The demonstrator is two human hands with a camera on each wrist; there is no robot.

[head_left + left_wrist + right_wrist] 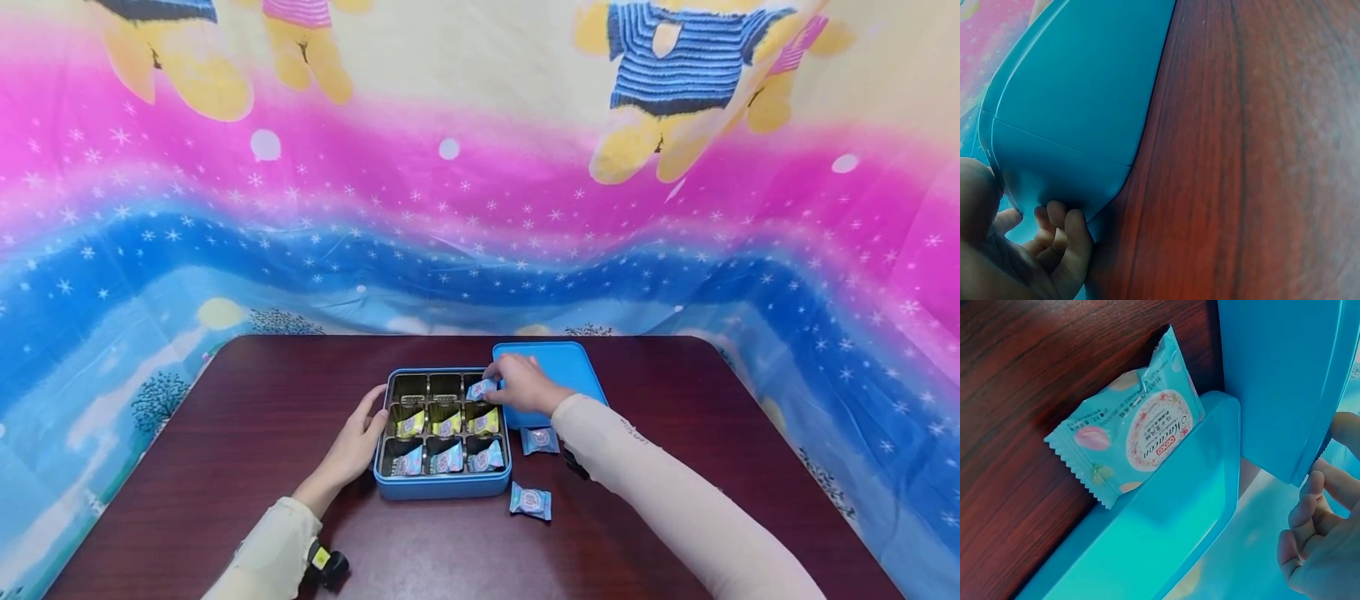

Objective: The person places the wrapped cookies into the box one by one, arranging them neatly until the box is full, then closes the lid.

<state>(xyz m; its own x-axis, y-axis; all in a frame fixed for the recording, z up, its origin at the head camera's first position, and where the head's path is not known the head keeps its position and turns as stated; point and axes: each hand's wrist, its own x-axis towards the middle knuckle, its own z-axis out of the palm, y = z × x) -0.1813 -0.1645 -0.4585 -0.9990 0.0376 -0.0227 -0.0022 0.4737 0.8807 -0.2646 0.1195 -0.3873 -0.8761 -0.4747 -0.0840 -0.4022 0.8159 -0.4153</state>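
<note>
A blue box (442, 486) with a divided tray stands on the table. Blue macaron packets (447, 457) fill its front row, and yellow packets (446, 423) lie in the middle row. At the back right compartment my right hand (521, 383) pinches a blue macaron packet (480, 389) between thumb and fingers. That packet is hidden in the right wrist view, behind the box wall (1279, 381). My left hand (356, 442) rests against the box's left side, fingertips (1075, 219) touching the outer wall near a corner. The back left and back middle compartments hold no packets.
The blue lid (551, 371) lies right of the box, under my right wrist. One loose blue packet (540, 441) is beside the lid's front edge; another (530, 502) lies nearer me. A printed cloth (450, 208) hangs behind the dark wooden table (300, 375).
</note>
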